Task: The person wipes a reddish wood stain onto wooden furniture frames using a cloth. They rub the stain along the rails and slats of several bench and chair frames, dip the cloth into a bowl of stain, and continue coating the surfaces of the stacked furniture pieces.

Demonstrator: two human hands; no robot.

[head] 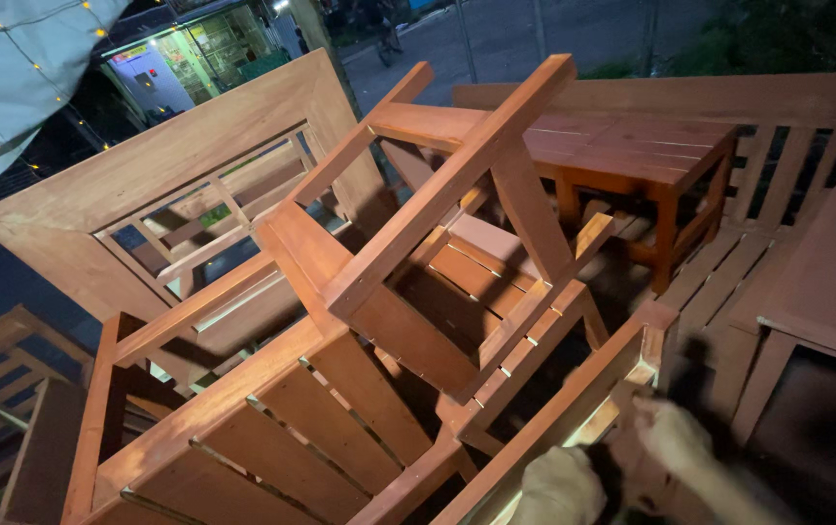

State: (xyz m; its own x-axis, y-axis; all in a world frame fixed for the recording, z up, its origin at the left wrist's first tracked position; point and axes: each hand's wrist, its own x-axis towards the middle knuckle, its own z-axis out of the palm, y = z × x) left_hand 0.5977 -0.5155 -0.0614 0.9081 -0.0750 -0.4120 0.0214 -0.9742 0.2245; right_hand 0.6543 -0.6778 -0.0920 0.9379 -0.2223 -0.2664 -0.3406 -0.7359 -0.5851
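Below, blurred left hand (559, 486) and right hand (676, 437) at wooden chair frame (574, 399), fingers' grip unclear.

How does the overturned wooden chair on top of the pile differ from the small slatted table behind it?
The overturned chair lies tilted with legs in the air; the slatted table stands upright on its legs. The chair rests on other furniture near the blurred hands; the table stands farther back, untouched. Both are reddish-brown stained wood.

Head view, steeply down, close.
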